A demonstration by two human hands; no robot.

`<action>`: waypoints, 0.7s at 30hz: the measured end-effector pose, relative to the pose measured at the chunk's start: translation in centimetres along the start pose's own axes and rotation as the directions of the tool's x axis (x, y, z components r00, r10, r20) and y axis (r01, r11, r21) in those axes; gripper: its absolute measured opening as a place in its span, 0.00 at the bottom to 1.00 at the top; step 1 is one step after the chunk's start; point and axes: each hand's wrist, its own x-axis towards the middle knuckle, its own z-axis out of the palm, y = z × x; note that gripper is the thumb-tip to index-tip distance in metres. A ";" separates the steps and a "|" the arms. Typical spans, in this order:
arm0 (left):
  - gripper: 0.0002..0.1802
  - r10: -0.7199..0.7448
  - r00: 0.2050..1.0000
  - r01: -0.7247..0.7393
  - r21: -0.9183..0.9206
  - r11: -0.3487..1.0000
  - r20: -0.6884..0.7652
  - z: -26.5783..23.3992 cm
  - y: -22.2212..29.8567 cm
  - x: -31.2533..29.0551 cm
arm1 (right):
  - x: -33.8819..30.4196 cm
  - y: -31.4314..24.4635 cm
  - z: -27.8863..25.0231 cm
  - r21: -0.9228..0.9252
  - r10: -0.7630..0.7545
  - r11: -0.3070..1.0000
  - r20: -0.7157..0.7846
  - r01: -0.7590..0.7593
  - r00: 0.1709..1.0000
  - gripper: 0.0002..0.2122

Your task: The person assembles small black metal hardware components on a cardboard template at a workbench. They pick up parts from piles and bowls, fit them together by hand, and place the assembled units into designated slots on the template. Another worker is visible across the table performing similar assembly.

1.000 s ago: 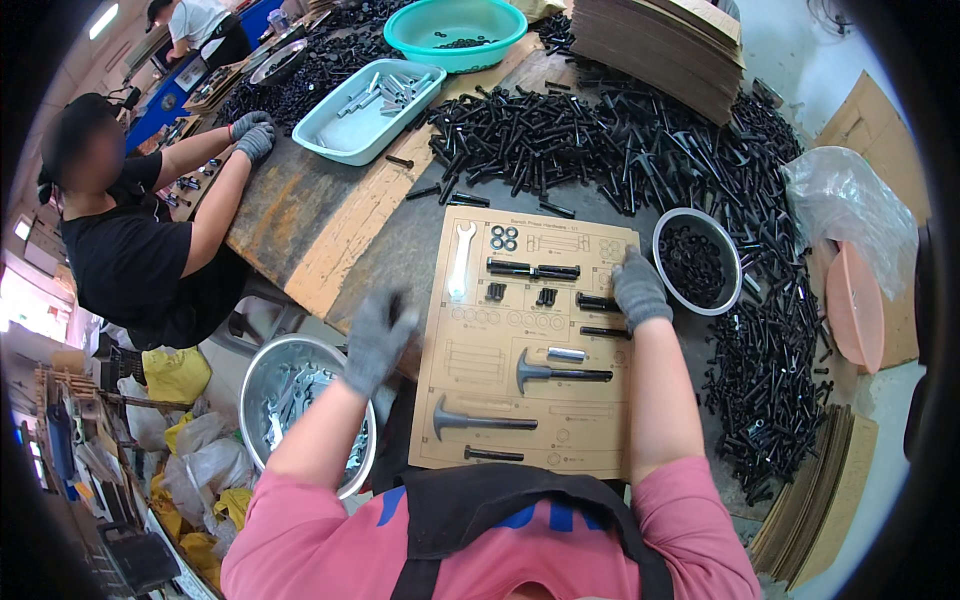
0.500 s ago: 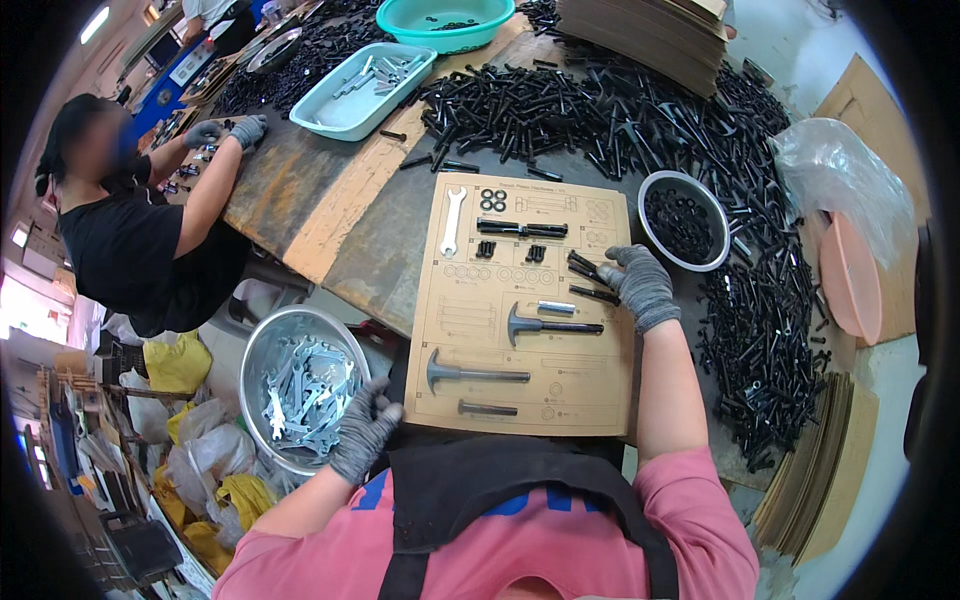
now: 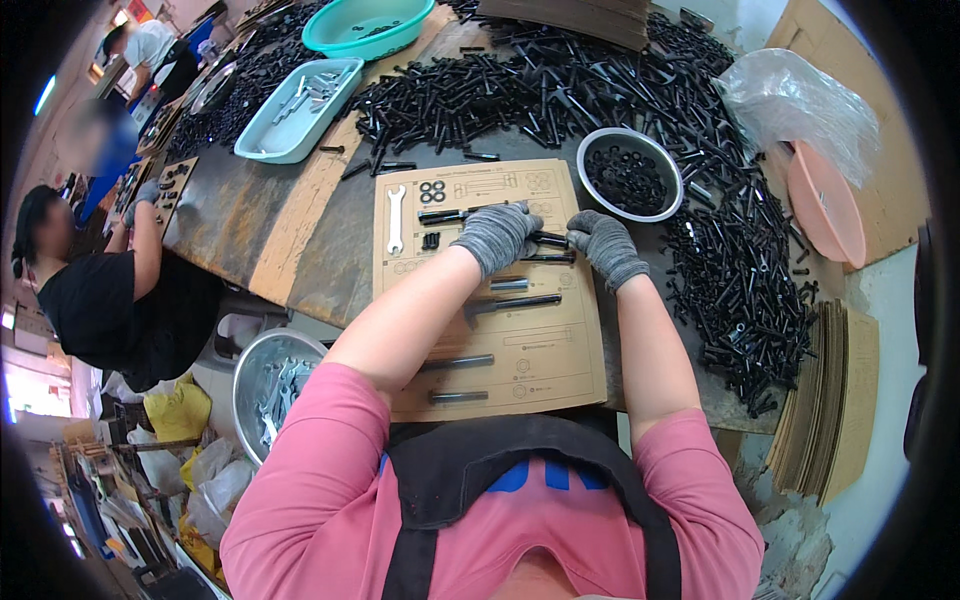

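A brown cardboard sheet [image 3: 560, 370] with printed outlines lies before me, carrying hardware. Over its upper part my left hand [image 3: 500, 240], in a grey glove, has its fingers curled round the left end of a black bolt [image 3: 551, 239]. At that bolt's right end my gloved right hand [image 3: 608, 250] pinches, near the sheet's right edge. Another black bolt [image 3: 552, 258] lies just below. Black bolts [image 3: 440, 215] run partly under my left hand. An open-end wrench [image 3: 396, 220], black rings [image 3: 432, 190], short black screws [image 3: 430, 241], a silver sleeve [image 3: 508, 285] and a hammer-shaped piece [image 3: 525, 303] also rest there; my left forearm hides some.
Right of the sheet stands a metal bowl [image 3: 680, 200] of black rings. Heaped black bolts [image 3: 735, 330] spread behind and right. A pale blue tray [image 3: 270, 150] and green basin [image 3: 415, 28] sit far left. A wrench-filled steel bowl [image 3: 245, 385] is at left; a co-worker [image 3: 100, 290] sits beyond.
My left hand has moved from beside the wrench bowl up onto the sheet. The right hand has shifted with black bolts, and both hands now meet at one bolt.
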 end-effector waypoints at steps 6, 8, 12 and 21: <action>0.17 -0.153 0.983 0.149 0.049 0.988 0.105 0.8 0.3 1.7 | -0.3 0.7 0.4 -0.100 0.087 0.991 -0.005 -0.087 0.996 0.09; 0.18 -0.140 0.988 0.140 0.004 0.990 0.066 0.9 0.3 1.6 | 0.1 0.8 0.7 -0.066 0.032 0.997 -0.022 -0.033 0.999 0.10; 0.21 -0.169 0.983 0.171 -0.029 0.985 0.066 0.8 0.4 1.6 | -0.2 1.4 0.7 -0.040 0.002 0.999 -0.036 -0.003 0.999 0.10; 0.21 -0.234 0.948 0.173 -0.268 0.948 -0.216 0.4 -0.3 -0.4 | -3.6 0.1 1.7 -0.164 -0.188 0.971 -0.063 0.175 0.980 0.11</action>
